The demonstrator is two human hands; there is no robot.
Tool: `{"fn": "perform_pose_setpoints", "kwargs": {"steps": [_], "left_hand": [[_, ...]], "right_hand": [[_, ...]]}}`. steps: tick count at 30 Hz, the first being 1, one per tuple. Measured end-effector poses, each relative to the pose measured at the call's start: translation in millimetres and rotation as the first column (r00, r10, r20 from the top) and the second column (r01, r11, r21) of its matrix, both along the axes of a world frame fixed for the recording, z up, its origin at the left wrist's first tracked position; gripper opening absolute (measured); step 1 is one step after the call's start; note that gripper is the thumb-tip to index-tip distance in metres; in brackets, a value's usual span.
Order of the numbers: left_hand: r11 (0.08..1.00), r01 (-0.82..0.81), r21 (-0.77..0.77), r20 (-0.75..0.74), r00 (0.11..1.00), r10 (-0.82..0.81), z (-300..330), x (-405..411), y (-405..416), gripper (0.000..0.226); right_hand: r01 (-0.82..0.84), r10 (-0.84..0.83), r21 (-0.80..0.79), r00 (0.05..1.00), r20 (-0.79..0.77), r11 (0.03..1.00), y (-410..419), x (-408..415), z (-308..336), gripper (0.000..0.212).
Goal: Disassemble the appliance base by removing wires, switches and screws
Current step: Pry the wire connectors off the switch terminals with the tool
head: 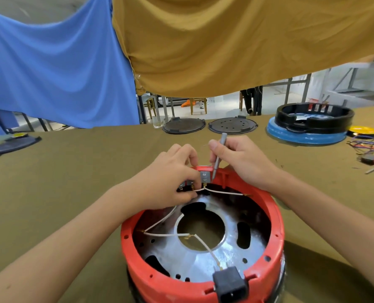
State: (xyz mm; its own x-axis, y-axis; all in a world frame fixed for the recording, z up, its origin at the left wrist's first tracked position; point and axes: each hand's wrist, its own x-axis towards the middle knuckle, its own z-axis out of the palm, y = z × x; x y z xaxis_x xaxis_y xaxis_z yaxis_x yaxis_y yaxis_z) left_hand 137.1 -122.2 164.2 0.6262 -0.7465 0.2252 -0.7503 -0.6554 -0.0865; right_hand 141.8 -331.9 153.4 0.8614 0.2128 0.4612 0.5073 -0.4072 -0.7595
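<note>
A round red appliance base (pixel 271 217) lies upside down on the table in front of me, its shiny metal plate (pixel 203 265) showing inside. White wires (pixel 166 234) run across the plate to a black power socket (pixel 229 285) on the near rim. At the far rim sits a grey switch block (pixel 204 177) with terminals. My left hand (pixel 170 178) has its fingers curled around the switch and wire ends there. My right hand (pixel 240 160) grips a thin grey screwdriver (pixel 219 156), tip down at the switch block.
Two dark round lids (pixel 184 125) (pixel 233 125) lie at the table's far edge. A black ring on a blue base (pixel 308 127) stands far right, with a yellow disc (pixel 363 130) and a pile of loose coloured wires (pixel 369 147). A dark part (pixel 9 145) lies far left.
</note>
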Motion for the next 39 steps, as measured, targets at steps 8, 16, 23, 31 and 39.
{"fn": "perform_pose_setpoints", "kwargs": {"steps": [8,16,23,31,39], "left_hand": [[0.969,0.008,0.248,0.417,0.902,-0.114,-2.7,-23.2,-31.5,0.022],[0.966,0.027,0.258,0.308,0.945,-0.108,-9.3,-25.3,-26.9,0.020],[0.995,0.095,-0.015,0.047,0.994,-0.094,-10.8,-8.7,-26.5,0.009],[0.998,0.059,-0.037,-0.023,0.998,-0.060,-4.4,-11.6,-28.4,0.012],[0.998,0.058,-0.036,-0.019,0.998,-0.059,-6.0,-15.2,-28.6,0.014]], "right_hand": [[0.004,-0.003,-0.025,0.999,0.048,1.000,-1.4,0.6,-1.3,0.036],[-0.016,0.020,-0.102,0.999,0.040,0.995,-2.0,-2.7,1.4,0.033],[-0.091,0.105,-0.263,0.994,0.038,0.960,1.7,-5.1,6.2,0.027],[-0.089,0.102,-0.296,0.994,0.026,0.951,1.9,-2.6,6.0,0.028],[-0.098,0.106,-0.289,0.994,0.014,0.952,2.3,-2.5,5.7,0.028]]}}
